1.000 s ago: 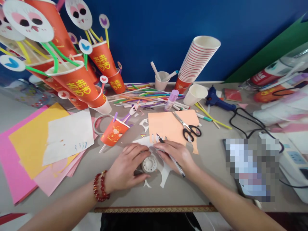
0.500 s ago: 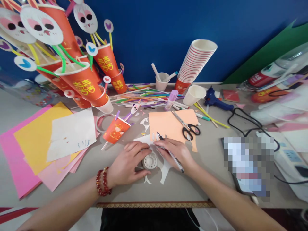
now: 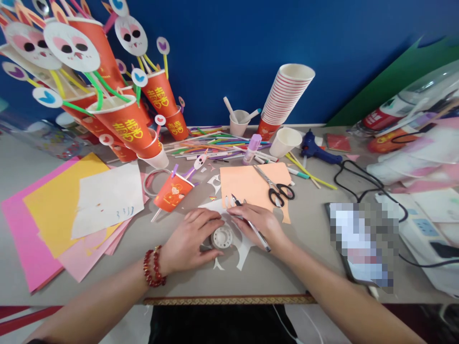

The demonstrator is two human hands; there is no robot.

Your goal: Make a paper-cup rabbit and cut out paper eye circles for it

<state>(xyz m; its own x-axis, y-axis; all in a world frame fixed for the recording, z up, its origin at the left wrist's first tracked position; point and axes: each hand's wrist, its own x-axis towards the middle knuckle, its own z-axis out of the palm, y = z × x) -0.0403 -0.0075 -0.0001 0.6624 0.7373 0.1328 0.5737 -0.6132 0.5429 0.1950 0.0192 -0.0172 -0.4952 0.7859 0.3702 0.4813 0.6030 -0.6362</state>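
My left hand (image 3: pixel 190 241) lies curved around a small white round spool with holes in its face (image 3: pixel 222 236), thumb and fingers at its sides, holding it on the table. White paper scraps (image 3: pixel 244 251) lie under and beside it. My right hand (image 3: pixel 263 224) grips a black-and-clear pen (image 3: pixel 255 229), its tip pointing away from me and to the left, raised off the spool. Just beyond that hand is a sheet of orange paper (image 3: pixel 240 179) with cut-outs along its near edge. Black-handled scissors (image 3: pixel 277 188) rest open on the sheet.
A small red cup figure (image 3: pixel 174 192) lies tilted left of centre. Coloured papers (image 3: pixel 46 234) spread at the left; decorated red cups (image 3: pixel 131 126) tower behind them. A cup stack (image 3: pixel 287 93), glue stick (image 3: pixel 252 149), blue glue gun (image 3: pixel 319 149) and phone (image 3: pixel 358 243) stand or lie around.
The view has shifted slightly. Both hands keep nearly the same pose, with the left still at the spool and the right still holding the pen.
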